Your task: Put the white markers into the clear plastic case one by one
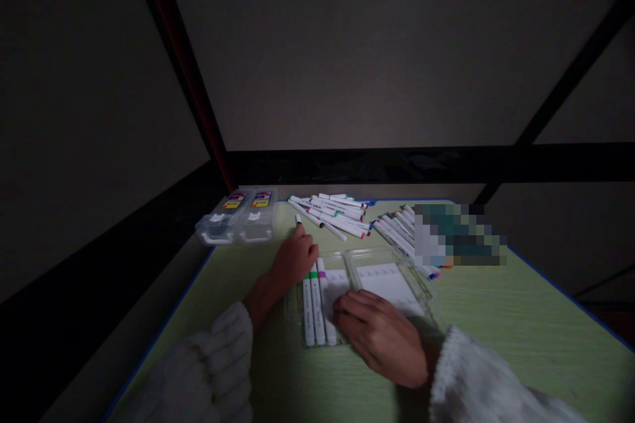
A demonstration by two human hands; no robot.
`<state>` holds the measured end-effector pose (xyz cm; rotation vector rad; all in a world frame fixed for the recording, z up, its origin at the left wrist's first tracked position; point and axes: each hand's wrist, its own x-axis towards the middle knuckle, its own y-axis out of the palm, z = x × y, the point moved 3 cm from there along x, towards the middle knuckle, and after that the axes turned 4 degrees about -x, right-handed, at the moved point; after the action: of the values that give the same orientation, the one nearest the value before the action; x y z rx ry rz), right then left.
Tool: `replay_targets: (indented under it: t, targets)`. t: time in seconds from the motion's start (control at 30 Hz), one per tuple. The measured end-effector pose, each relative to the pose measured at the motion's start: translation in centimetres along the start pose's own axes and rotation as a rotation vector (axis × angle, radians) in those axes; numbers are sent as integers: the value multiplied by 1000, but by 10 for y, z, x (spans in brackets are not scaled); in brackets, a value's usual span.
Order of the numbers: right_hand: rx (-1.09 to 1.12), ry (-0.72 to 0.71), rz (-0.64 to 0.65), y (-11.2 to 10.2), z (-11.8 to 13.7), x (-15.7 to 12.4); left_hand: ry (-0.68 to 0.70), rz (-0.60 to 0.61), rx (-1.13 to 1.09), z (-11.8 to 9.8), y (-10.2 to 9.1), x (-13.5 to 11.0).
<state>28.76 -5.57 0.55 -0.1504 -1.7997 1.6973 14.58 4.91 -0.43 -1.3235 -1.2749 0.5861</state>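
My left hand (296, 256) is closed, its fingertips at a white marker (298, 219) with a black band that pokes out beyond them. Below it lies a clear plastic case (342, 255), opened flat, with white ridged inserts. In its left half, two white markers with green bands (312, 310) lie side by side. A marker with a purple band (325, 304) lies slightly slanted beside them. My right hand (380, 330) is over the case's middle, fingers curled together. Its fingertips are against the purple-banded marker's right side; the thumb and anything beneath are hidden.
Two clear cases with colourful labels (260, 215) stand at the table's far left. Loose white markers (342, 211) are heaped at the back, and more markers (401, 231) lie to the right, beside a blurred-out patch. The green table (510, 330) has a blue edge.
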Motion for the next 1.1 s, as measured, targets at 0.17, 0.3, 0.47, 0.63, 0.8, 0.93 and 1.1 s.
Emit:
replay_targets:
  t: [0.17,0.3,0.47,0.63,0.8,0.93,1.1]
  targets:
    - [-24,-1,-26,-1,0,1,-80,-49,9,6,0,1]
    - [-14,-12,-9,-2,0,1,-111,-95,-26,8,-2,1]
    - [-13,-14,8,-1,0,1,-90,-157,-66,9,-4,0]
    - [-2,-9,-8,0,-1,1,-60,-248,-101,6,-10,0]
    - [6,-7,11,0,0,0,4,-334,-156,2,-17,-1]
    - [2,-13,16,-1,1,0,30,-370,-190,4,-18,-2]
    - [-10,0,12,0,0,0,58,-447,-142,3,-21,-5]
